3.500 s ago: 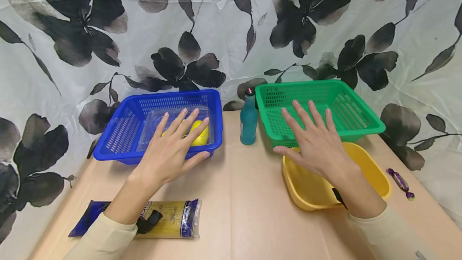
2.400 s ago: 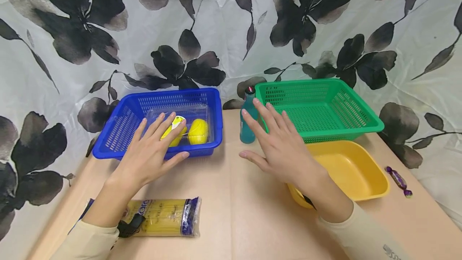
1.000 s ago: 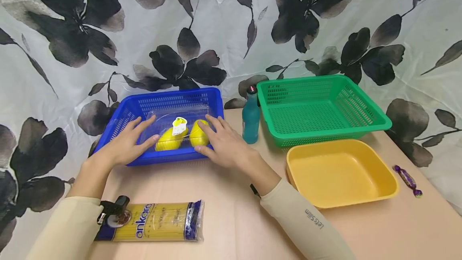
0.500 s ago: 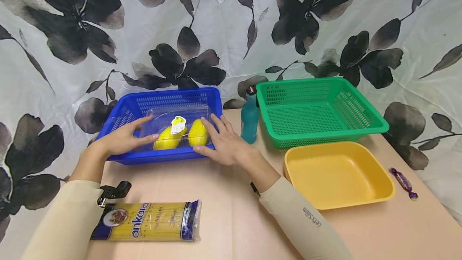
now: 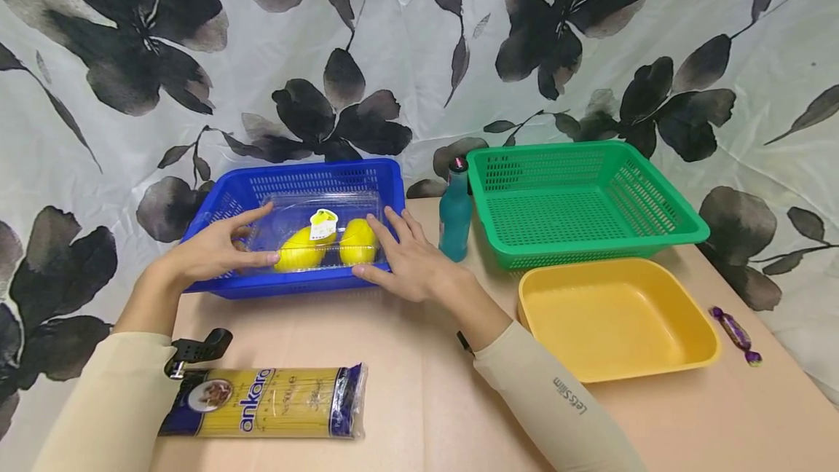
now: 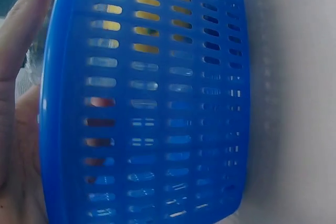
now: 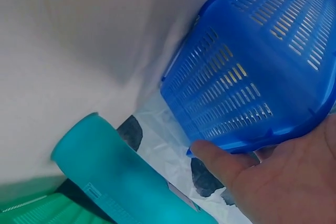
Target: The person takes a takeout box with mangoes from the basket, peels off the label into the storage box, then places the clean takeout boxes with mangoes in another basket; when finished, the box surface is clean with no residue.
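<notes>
Inside the blue basket point(image 5: 229, 284) lies a clear plastic box point(image 5: 323, 227), lidded and labelled, with two lemons point(image 5: 357, 242) in it. My left hand point(image 5: 203, 252) grips the box at its left end, thumb at the front corner and fingers curled behind. Through the slots of the basket wall point(image 6: 142, 77), the left wrist view shows parts of those fingers. At the other end my right hand point(image 5: 419, 264) rests over the basket's right rim, fingers extended beside the box. In the right wrist view, this hand's finger point(image 7: 212, 156) lies along the rim.
A teal bottle point(image 5: 455, 213) stands between the blue basket and a green basket point(image 5: 668, 235). In front of the green one sits a yellow tub point(image 5: 616, 374). A wrapped candy point(image 5: 735, 333) lies far right, a spaghetti pack point(image 5: 288, 403) at front left.
Both hands have come from hovering open over the table to the two ends of the plastic box. The left fingers have closed on it, and the box has shifted slightly left.
</notes>
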Tool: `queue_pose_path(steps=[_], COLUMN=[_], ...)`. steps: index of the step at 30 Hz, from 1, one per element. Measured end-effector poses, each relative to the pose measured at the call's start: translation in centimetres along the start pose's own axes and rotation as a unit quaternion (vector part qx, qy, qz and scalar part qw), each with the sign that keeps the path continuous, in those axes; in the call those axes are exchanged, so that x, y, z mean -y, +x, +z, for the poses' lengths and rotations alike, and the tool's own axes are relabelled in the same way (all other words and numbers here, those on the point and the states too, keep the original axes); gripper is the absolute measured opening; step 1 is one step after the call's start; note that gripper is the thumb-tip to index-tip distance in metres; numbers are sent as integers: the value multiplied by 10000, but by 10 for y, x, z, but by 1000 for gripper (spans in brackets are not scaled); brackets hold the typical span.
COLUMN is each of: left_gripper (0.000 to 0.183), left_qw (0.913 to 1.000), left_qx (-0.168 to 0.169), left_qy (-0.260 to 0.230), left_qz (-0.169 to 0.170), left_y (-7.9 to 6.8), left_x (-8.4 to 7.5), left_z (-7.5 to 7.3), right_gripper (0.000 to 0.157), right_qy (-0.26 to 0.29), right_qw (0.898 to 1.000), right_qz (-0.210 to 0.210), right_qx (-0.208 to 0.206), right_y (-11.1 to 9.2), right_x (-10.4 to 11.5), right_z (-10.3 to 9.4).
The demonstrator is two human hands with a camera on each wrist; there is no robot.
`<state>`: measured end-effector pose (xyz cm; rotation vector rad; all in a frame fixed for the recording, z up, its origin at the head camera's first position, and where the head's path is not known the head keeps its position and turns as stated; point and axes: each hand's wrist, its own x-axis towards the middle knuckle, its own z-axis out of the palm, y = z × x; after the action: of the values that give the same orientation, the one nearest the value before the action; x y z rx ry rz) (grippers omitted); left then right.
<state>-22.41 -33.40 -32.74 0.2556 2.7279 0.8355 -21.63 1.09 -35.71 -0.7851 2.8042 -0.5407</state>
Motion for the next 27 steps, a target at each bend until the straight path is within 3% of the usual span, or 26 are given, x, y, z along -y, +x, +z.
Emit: queue_pose_path(steps=[5, 11, 19, 27], left_gripper=[103, 105, 106, 106], left_qw=[9993, 9954, 9892, 9888], left_qx=[-338, -817, -1397, -1480], left_qy=[65, 402, 298, 177], left_qz=[170, 306, 327, 111], left_y=[-5, -10, -23, -36], left_x=[2, -6, -17, -24], left_z=[-2, -7, -18, -24], right_gripper=[92, 93, 96, 91], right_qy=[-37, -47, -97, -429], right_qw=[9999, 9996, 9979, 9943], right_qz=[-84, -184, -405, -741], right_qx=[-71, -222, -505, -635], right_y=[0, 0, -2, -8], right_x=[-1, -2, -4, -6], right_z=[1, 3, 3, 3])
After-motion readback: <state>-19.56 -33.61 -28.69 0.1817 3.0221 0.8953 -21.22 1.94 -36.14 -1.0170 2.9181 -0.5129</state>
